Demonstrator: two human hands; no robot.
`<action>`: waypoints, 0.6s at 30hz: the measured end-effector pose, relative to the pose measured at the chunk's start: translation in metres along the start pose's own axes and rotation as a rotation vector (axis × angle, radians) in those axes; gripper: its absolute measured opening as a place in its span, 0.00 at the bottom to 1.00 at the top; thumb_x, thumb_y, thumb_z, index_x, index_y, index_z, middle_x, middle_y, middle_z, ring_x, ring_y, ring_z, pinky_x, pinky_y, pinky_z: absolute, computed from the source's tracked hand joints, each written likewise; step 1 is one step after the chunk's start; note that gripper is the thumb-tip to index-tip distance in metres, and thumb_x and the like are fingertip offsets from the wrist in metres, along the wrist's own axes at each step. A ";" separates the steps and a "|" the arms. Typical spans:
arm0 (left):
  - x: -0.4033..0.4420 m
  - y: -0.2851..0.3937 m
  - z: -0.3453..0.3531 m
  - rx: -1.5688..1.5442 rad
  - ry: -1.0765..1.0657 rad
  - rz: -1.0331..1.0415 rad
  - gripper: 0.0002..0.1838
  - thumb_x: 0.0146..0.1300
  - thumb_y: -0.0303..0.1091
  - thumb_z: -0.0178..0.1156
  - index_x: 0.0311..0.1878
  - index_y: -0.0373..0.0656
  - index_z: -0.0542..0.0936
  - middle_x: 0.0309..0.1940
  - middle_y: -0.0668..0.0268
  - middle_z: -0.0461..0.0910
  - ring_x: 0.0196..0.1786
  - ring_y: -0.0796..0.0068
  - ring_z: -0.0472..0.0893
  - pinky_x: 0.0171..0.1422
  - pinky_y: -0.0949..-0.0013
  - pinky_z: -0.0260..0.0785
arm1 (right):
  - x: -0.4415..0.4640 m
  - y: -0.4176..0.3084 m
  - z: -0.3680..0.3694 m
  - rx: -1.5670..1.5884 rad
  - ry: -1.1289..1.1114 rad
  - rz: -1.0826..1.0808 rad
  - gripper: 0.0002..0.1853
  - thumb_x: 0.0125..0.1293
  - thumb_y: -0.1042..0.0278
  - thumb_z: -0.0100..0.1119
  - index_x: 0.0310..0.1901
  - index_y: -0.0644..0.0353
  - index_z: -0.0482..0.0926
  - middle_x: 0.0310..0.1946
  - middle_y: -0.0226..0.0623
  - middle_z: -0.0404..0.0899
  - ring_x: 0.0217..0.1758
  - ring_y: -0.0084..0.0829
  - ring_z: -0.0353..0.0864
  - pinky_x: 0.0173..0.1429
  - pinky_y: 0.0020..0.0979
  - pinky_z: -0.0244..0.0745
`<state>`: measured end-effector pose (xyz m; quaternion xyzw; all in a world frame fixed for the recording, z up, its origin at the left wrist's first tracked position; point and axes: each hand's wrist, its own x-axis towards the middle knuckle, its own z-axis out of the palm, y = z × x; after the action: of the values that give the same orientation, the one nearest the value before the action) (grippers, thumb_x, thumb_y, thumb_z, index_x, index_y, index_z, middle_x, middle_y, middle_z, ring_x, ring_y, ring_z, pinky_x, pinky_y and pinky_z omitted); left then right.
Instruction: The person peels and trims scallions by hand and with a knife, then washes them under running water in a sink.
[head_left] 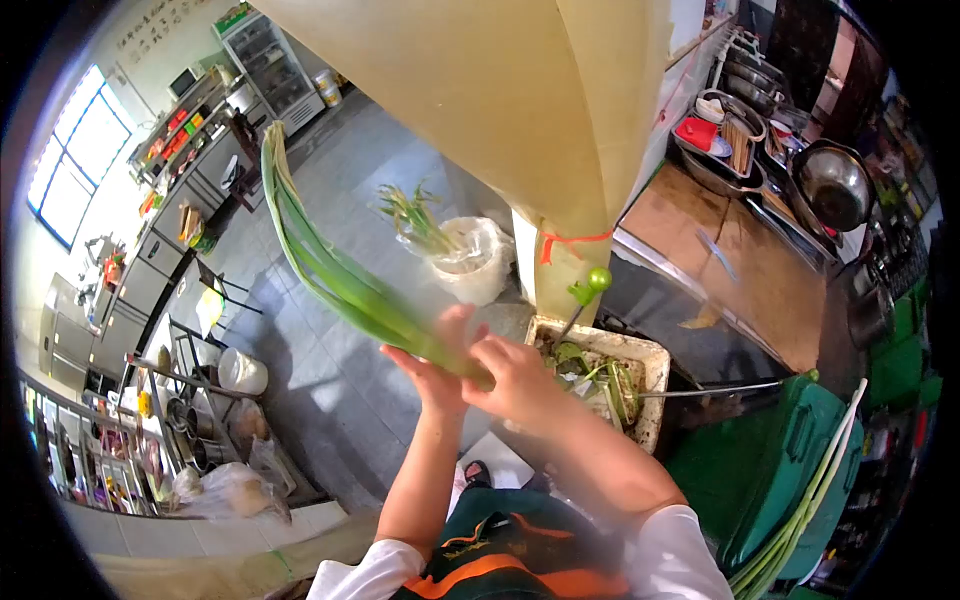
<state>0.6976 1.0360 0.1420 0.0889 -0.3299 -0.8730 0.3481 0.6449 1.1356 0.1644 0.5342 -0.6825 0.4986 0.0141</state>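
Note:
A long green onion (340, 285) slants from upper left down to the middle, its leafy tops pointing away from me. My left hand (425, 375) is closed around its lower part from the left. Beside it, my right hand (520, 380) grips the onion's lower end, with its fingers blurred by motion. The root end is mostly hidden by the hands. Below and to the right, a dirty white crate (655, 375) holds green leaf trimmings (620, 390). More green onions (800, 500) lie across a green bin (720, 480) on my right.
A plastic-lined white bucket (480, 275) with green stalks (410, 215) stands ahead, by a yellowish pillar (560, 230). On the right, a brown board (730, 245) bears a knife (718, 256), near metal bowls (832, 185). A rack (190, 410) stands at left.

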 end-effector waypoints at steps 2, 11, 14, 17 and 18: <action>0.000 -0.004 0.001 0.020 -0.013 0.018 0.38 0.44 0.77 0.33 0.24 0.45 0.68 0.43 0.62 0.70 0.53 0.66 0.65 0.52 0.56 0.59 | 0.003 -0.002 -0.002 -0.078 -0.013 -0.004 0.13 0.40 0.71 0.58 0.28 0.63 0.67 0.24 0.44 0.71 0.27 0.43 0.74 0.30 0.38 0.71; -0.003 -0.006 -0.001 0.030 -0.069 0.034 0.40 0.44 0.77 0.30 0.18 0.44 0.67 0.43 0.62 0.69 0.54 0.67 0.61 0.56 0.60 0.54 | 0.003 0.013 0.002 -0.002 -0.041 0.092 0.10 0.40 0.71 0.57 0.26 0.62 0.68 0.20 0.41 0.72 0.23 0.43 0.73 0.28 0.38 0.70; -0.003 -0.004 -0.001 0.053 -0.069 0.035 0.40 0.43 0.78 0.30 0.20 0.44 0.69 0.45 0.62 0.68 0.55 0.68 0.60 0.57 0.61 0.53 | -0.002 0.005 -0.003 0.213 0.000 0.169 0.10 0.41 0.70 0.57 0.27 0.61 0.69 0.20 0.38 0.71 0.22 0.42 0.73 0.27 0.37 0.69; -0.005 -0.005 0.000 0.104 -0.044 0.060 0.41 0.43 0.77 0.30 0.38 0.47 0.66 0.47 0.63 0.67 0.54 0.68 0.62 0.58 0.60 0.50 | -0.006 -0.013 -0.008 -0.028 0.140 -0.046 0.10 0.42 0.69 0.58 0.26 0.61 0.69 0.20 0.37 0.70 0.22 0.40 0.72 0.26 0.34 0.69; -0.007 -0.006 0.001 0.135 -0.021 0.077 0.45 0.44 0.77 0.30 0.53 0.49 0.62 0.48 0.64 0.67 0.54 0.68 0.63 0.59 0.58 0.48 | -0.010 -0.009 -0.004 -0.102 0.109 -0.034 0.11 0.42 0.68 0.59 0.27 0.61 0.69 0.20 0.37 0.70 0.24 0.39 0.73 0.27 0.34 0.70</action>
<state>0.6992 1.0445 0.1387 0.0904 -0.3948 -0.8355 0.3714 0.6539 1.1466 0.1672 0.5161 -0.6963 0.4911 0.0870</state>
